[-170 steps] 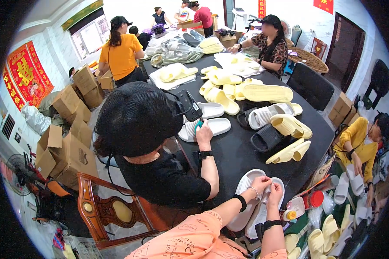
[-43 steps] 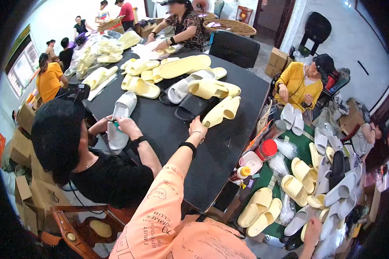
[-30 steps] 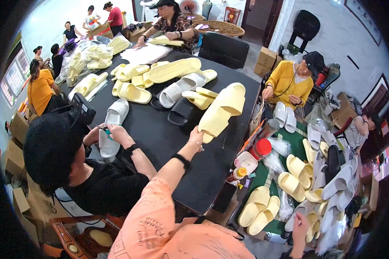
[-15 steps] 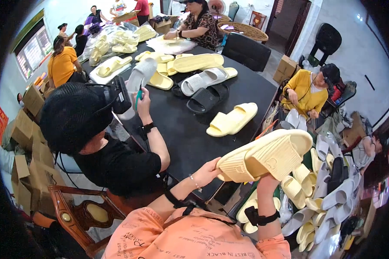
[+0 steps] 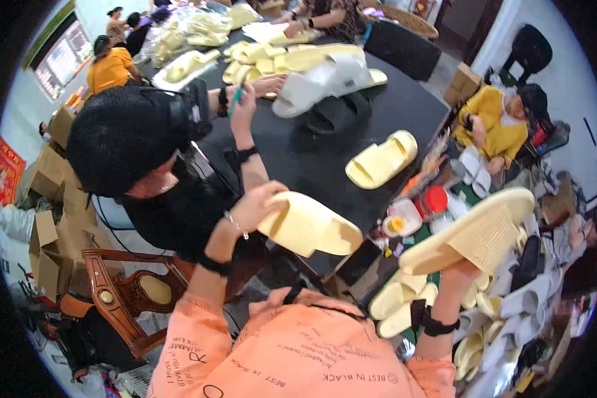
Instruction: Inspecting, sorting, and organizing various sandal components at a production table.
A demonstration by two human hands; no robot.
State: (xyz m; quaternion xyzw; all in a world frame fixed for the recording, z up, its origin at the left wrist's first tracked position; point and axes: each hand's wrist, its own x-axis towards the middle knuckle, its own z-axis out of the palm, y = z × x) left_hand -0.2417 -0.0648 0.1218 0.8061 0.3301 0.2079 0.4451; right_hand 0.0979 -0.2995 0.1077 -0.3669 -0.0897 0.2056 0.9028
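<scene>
My left hand (image 5: 255, 209) grips one end of a pale yellow slipper (image 5: 312, 225), held out over the near edge of the black table (image 5: 272, 156). To the right, my right hand (image 5: 462, 274) holds a second pale yellow slipper (image 5: 438, 242) from below, its ribbed strap facing up and the fingers mostly hidden behind it. Apart from both, another yellow slipper (image 5: 381, 161) lies on the table. Beyond it, a grey slipper (image 5: 305, 89) rests near a black slipper (image 5: 335, 114) and several yellow ones.
At my left sits a co-worker in a black cap (image 5: 129, 146), holding a teal-handled tool (image 5: 236, 99). A red-lidded jar (image 5: 434, 200) and a pile of grey and yellow slippers (image 5: 521, 302) lie on my right. Someone in yellow (image 5: 487, 119) sits beyond. A wooden chair (image 5: 136, 298) stands left.
The two slippers that I held together are now apart, one in each hand. The co-worker's grey slipper has moved from their hand to the table among the others.
</scene>
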